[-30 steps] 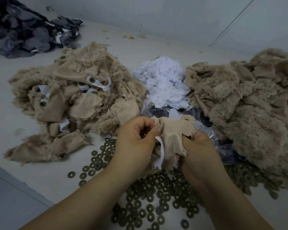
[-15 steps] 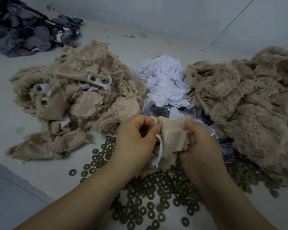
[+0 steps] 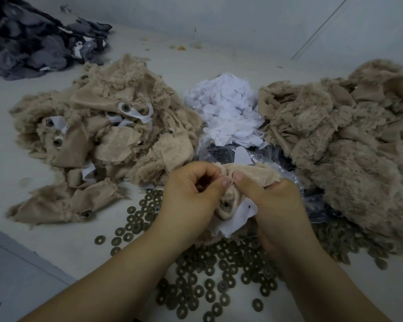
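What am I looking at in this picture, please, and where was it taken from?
There is no machine here: a person works with bare hands, and a camera worn on the head looks down at them. The left hand and right hand both have a grip on one small beige plush piece, thumbs pinching it; a white label shows on it. On the table lie a left plush heap, a right plush heap, white slips between them, a clear plastic bag and many dark ring-shaped washers. A dark grey fabric pile sits far left.

two hands, one plush piece, two beige heaps, one white pile, one dark pile, washers uncountable.
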`<state>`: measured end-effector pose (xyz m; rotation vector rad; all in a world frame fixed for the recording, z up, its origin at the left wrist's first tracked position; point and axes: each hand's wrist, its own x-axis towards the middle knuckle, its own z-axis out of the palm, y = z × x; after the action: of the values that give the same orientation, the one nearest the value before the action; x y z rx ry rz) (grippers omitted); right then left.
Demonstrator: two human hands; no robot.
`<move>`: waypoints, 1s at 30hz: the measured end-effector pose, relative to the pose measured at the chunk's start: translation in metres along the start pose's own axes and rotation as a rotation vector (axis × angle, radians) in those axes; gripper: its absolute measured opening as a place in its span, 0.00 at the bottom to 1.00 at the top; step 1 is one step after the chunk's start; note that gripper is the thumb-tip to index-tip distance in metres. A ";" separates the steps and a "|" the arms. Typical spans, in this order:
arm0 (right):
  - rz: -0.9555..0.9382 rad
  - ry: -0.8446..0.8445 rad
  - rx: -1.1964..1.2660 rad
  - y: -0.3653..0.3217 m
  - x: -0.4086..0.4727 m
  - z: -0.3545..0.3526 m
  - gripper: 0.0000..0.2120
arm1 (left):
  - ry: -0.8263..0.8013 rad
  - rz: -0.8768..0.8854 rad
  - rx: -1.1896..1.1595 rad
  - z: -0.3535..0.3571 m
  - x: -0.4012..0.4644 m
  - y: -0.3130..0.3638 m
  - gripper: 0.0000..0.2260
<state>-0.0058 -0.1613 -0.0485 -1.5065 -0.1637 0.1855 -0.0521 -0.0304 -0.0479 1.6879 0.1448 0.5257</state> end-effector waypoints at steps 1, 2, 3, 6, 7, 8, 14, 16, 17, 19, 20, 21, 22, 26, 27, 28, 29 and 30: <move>-0.011 0.006 -0.015 0.000 0.000 0.000 0.05 | 0.002 -0.010 -0.005 0.000 0.000 0.000 0.08; -0.023 0.022 -0.043 -0.002 0.002 0.003 0.08 | 0.004 -0.014 -0.001 0.000 0.000 0.000 0.08; -0.036 0.051 -0.077 -0.003 0.002 0.004 0.12 | 0.006 -0.014 0.010 0.000 -0.001 0.001 0.09; -0.064 0.082 -0.128 -0.002 0.001 0.006 0.14 | 0.017 0.011 0.069 0.001 -0.001 0.003 0.10; -0.076 0.067 -0.115 -0.002 -0.001 0.006 0.12 | 0.024 0.026 0.100 0.002 0.000 0.004 0.10; -0.085 0.057 -0.091 -0.003 -0.005 0.005 0.09 | 0.035 0.037 0.127 0.002 0.001 0.005 0.10; -0.161 0.031 -0.220 -0.006 0.000 0.008 0.13 | 0.059 0.036 0.147 0.003 0.001 0.005 0.09; -0.142 0.041 -0.196 -0.004 -0.002 0.008 0.10 | 0.043 0.045 0.147 0.002 0.002 0.005 0.10; -0.142 0.054 -0.165 -0.004 -0.004 0.007 0.09 | 0.039 0.050 0.151 0.001 0.003 0.005 0.10; -0.135 0.055 -0.117 -0.004 -0.007 0.005 0.09 | 0.043 0.046 0.163 0.002 0.003 0.006 0.10; -0.132 0.050 -0.110 -0.004 -0.007 0.005 0.09 | 0.050 0.045 0.161 0.002 0.003 0.007 0.09; -0.132 0.047 -0.117 -0.005 -0.006 0.005 0.09 | 0.057 0.055 0.162 0.002 0.003 0.007 0.09; -0.137 0.047 -0.127 -0.005 -0.005 0.005 0.11 | 0.059 0.087 0.178 0.001 0.003 0.008 0.10; -0.087 -0.007 -0.062 -0.008 -0.004 0.005 0.17 | -0.028 0.279 0.265 -0.001 0.002 0.012 0.13; -0.059 -0.025 -0.035 -0.009 -0.005 0.005 0.19 | -0.074 0.287 0.259 -0.002 0.003 0.014 0.12; -0.034 -0.038 -0.013 -0.009 -0.005 0.004 0.20 | -0.121 0.292 0.269 -0.003 0.003 0.016 0.11; -0.015 -0.043 -0.005 -0.009 -0.004 0.004 0.19 | -0.171 0.298 0.294 -0.005 0.003 0.019 0.11; -0.005 -0.050 -0.002 -0.008 -0.003 0.003 0.18 | -0.224 0.306 0.317 -0.006 0.003 0.021 0.11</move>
<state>-0.0095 -0.1594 -0.0401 -1.5036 -0.2080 0.2189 -0.0556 -0.0276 -0.0266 2.0820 -0.2073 0.5555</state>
